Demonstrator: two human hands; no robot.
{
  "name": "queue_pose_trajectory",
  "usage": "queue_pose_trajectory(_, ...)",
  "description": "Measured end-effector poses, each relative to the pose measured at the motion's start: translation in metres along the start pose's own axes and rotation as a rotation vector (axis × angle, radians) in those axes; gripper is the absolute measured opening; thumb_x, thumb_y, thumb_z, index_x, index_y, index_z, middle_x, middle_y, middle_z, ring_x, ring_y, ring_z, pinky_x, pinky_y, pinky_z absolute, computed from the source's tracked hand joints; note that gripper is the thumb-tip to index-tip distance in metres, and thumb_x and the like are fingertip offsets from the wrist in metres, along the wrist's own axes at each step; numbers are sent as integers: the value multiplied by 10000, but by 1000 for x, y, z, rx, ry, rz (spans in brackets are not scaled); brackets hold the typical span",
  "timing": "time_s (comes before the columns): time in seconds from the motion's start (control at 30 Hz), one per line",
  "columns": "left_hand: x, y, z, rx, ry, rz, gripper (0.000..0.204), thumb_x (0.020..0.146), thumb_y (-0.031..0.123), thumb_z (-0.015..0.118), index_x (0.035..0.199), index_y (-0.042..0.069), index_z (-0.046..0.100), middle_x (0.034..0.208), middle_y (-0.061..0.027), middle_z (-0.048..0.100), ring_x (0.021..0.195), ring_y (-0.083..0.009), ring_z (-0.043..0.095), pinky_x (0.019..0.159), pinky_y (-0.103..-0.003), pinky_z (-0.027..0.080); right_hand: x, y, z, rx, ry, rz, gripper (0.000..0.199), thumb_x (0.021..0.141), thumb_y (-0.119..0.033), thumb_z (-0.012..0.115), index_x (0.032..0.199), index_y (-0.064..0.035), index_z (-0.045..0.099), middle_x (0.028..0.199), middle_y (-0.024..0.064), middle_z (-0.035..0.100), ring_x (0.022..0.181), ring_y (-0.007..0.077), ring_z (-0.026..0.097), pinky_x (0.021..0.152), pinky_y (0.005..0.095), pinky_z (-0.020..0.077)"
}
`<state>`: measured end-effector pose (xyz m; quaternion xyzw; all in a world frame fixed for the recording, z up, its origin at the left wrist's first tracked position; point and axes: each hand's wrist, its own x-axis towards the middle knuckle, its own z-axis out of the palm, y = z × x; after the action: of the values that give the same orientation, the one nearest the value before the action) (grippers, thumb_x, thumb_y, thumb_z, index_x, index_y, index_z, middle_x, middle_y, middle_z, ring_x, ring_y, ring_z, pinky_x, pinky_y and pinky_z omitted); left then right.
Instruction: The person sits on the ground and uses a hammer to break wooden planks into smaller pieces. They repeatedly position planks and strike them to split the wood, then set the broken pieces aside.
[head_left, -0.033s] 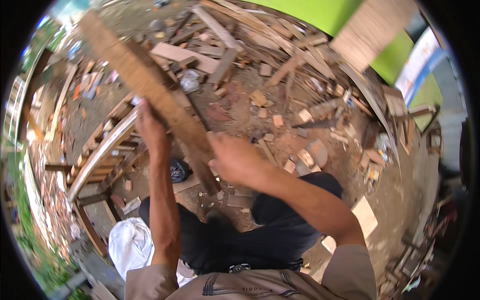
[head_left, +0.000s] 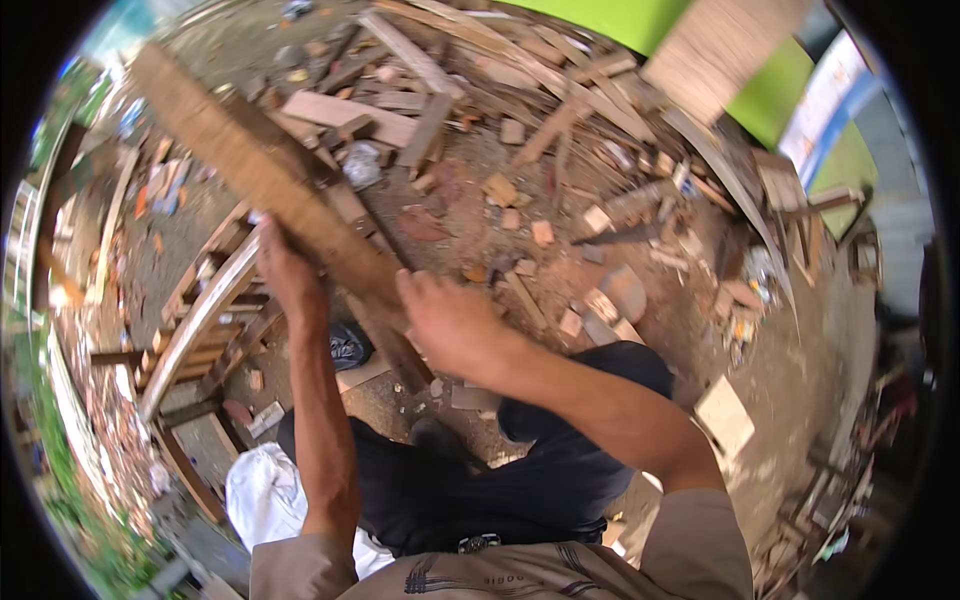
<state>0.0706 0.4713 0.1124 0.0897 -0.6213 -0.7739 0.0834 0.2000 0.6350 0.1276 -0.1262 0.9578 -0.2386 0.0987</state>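
A long brown wooden plank (head_left: pixel 270 185) slants from the upper left down toward the middle, in front of my body. My left hand (head_left: pixel 290 268) is closed on its left edge, partway along; its fingertips are partly hidden. At the near end, my right hand (head_left: pixel 445 318) grips the plank with curled fingers. Beneath it lies a darker wooden beam (head_left: pixel 392 352), running in much the same direction. Whether the plank rests on that beam or is held just above it, I cannot tell.
A slatted wooden frame (head_left: pixel 205 315) stands left of my left forearm. Scrap boards (head_left: pixel 350 115) and offcuts cover the ground ahead. A handsaw-like dark blade (head_left: pixel 620 234) lies among them. A black plastic bag (head_left: pixel 349 346) and white cloth (head_left: pixel 265 495) are near my legs.
The plank and both my hands have shifted slightly left and toward me. The whole view has also moved a little. Both hands keep their hold.
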Motion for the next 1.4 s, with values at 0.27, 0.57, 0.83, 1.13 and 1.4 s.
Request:
queue_pose_trajectory(0.27,-50,19,1,-3,47,-306,500,1042,367,288,1349,8,453,1280,-138,552,1176,-254,558,1035,-380,440,-38,-30,-8,435,-112,313,580,817,-321,709,1220,45,509,1092,201,591,1038,353,601,828,441,513)
queue_pose_trajectory(0.57,-146,144,-89,121,248,-337,484,1047,373,303,1261,-12,504,1199,-136,579,1074,-249,578,976,-362,426,-151,-179,-34,836,-72,538,594,828,-422,712,1258,-54,529,1152,213,617,1060,406,604,875,455,492)
queue_pose_trajectory(0.83,-169,275,-66,497,367,-314,548,1064,420,297,1137,-24,609,1069,-122,645,947,-230,607,875,-342,469,-185,-247,-114,744,-95,519,583,827,-401,711,1248,-36,538,1089,223,648,1017,398,626,839,452,501)
queue_pose_trajectory(1.13,-195,283,-68,-271,516,-785,525,1004,492,327,1309,96,489,1261,-82,570,1160,-273,556,993,-416,455,-208,-250,-138,380,-248,558,555,839,-416,696,1229,-53,540,1046,206,646,977,406,621,827,488,500)
queue_pose_trajectory(1.4,-242,185,-49,-337,712,-493,530,997,468,339,1330,78,467,1272,-89,553,1141,-278,565,976,-434,487,-219,-112,-126,657,-260,546,620,894,-507,630,1299,-43,553,1123,222,656,1043,366,640,915,424,491)
